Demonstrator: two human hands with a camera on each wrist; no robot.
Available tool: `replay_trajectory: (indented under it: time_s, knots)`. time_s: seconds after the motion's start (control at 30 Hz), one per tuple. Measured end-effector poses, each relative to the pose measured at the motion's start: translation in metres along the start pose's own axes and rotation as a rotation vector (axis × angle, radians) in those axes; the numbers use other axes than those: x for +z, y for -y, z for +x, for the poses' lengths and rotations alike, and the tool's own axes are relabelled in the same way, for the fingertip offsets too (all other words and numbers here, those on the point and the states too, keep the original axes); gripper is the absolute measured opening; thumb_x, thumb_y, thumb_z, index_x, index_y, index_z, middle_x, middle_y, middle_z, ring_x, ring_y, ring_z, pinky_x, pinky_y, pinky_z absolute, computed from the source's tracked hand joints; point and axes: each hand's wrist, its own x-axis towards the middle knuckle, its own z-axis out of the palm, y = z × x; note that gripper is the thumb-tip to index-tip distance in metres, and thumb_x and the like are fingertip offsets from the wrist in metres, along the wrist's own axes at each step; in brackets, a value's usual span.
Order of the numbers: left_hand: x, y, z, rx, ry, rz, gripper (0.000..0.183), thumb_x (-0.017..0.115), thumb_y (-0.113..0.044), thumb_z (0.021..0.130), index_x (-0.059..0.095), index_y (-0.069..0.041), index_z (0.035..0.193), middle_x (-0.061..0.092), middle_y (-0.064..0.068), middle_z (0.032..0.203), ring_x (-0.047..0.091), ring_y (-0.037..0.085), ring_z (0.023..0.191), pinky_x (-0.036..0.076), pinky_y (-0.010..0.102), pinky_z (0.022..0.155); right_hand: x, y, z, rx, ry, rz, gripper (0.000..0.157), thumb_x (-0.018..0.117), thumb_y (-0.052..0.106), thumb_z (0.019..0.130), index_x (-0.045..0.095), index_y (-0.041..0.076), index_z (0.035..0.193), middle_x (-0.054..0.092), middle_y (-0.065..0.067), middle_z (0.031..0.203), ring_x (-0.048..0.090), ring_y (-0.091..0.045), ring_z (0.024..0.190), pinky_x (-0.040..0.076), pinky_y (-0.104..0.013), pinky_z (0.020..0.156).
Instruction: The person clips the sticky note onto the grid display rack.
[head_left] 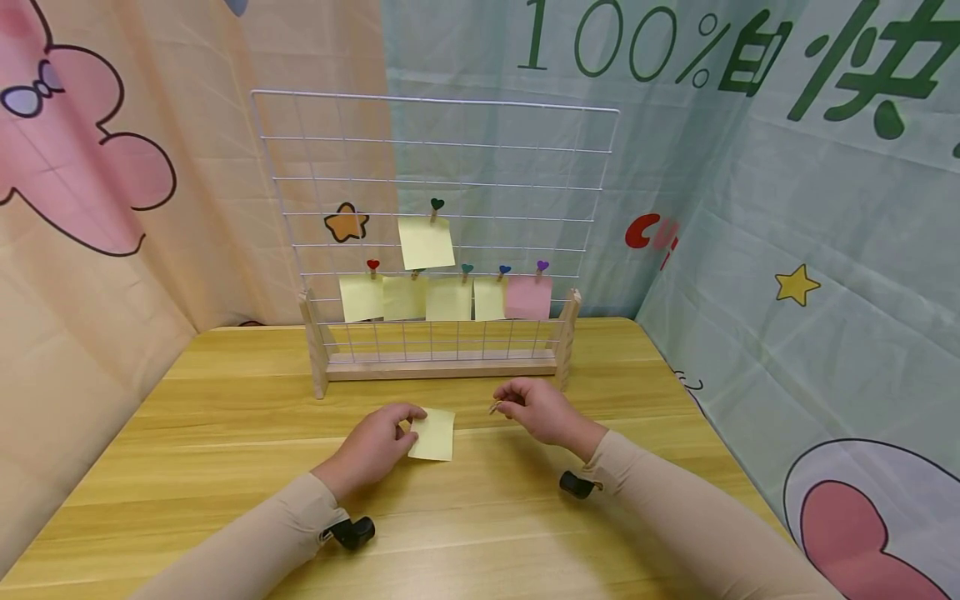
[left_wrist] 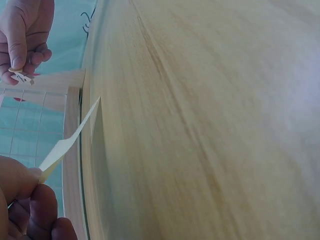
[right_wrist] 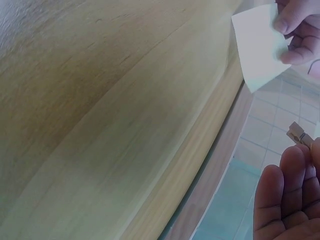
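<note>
Between thumb and fingers my left hand (head_left: 378,444) pinches a yellow sticky note (head_left: 435,435) by its left edge, above the table. Off to the right, my right hand (head_left: 546,412) pinches a small wooden clothespin (right_wrist: 298,134) between thumb and fingertips. Note and clothespin are apart. Beyond both hands stands a white wire grid (head_left: 442,185) in a wooden base (head_left: 442,367). A yellow note (head_left: 426,243) hangs on it under a dark green heart clip (head_left: 437,205). Below, a row of yellow notes (head_left: 362,298) and one pink note (head_left: 528,298) hangs from heart clips.
The wooden table (head_left: 225,467) runs to a printed curtain (head_left: 862,350) at the back and sides. The base's upright ends (head_left: 315,346) stand near the table's far edge. Each wrist carries a small black camera (head_left: 577,484).
</note>
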Motion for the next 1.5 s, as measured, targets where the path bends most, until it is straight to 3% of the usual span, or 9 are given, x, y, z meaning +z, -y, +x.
replay_trajectory:
  time_s: [0.27, 0.7, 1.13, 1.5]
  knots:
    - [0.000, 0.001, 0.000, 0.025, -0.036, 0.019, 0.029, 0.070, -0.011, 0.101, 0.071, -0.015, 0.129, 0.067, -0.001, 0.114, 0.055, 0.012, 0.078, 0.049, 0.027, 0.069, -0.001, 0.000, 0.000, -0.020, -0.030, 0.018, 0.013, 0.068, 0.011, 0.103, 0.075, 0.003, 0.111, 0.074, -0.009, 0.102, 0.064, -0.010, 0.084, 0.054, -0.023, 0.070]
    - [-0.006, -0.005, 0.003, 0.049, -0.155, -0.038, 0.018, 0.068, -0.013, 0.103, 0.076, -0.014, 0.119, 0.074, 0.001, 0.109, 0.063, 0.014, 0.091, 0.054, 0.031, 0.079, -0.006, 0.005, 0.000, -0.069, -0.084, -0.036, 0.012, 0.071, 0.011, 0.101, 0.078, 0.007, 0.110, 0.072, -0.007, 0.103, 0.062, -0.011, 0.084, 0.053, -0.023, 0.069]
    - [-0.013, -0.012, 0.007, 0.075, -0.180, -0.078, 0.022, 0.068, -0.016, 0.103, 0.074, -0.013, 0.124, 0.072, 0.003, 0.105, 0.063, 0.014, 0.087, 0.053, 0.026, 0.068, -0.016, 0.011, 0.002, -0.135, -0.125, -0.012, 0.011, 0.071, 0.011, 0.101, 0.079, 0.006, 0.106, 0.075, -0.009, 0.105, 0.065, -0.008, 0.084, 0.054, -0.022, 0.069]
    - [-0.022, -0.023, 0.014, 0.109, -0.199, -0.072, 0.024, 0.067, -0.015, 0.104, 0.072, -0.011, 0.127, 0.071, 0.007, 0.115, 0.065, 0.016, 0.091, 0.055, 0.031, 0.075, -0.026, 0.017, 0.004, -0.170, -0.160, -0.059, 0.012, 0.072, 0.011, 0.099, 0.080, 0.007, 0.108, 0.072, -0.008, 0.104, 0.059, -0.010, 0.083, 0.052, -0.022, 0.068]
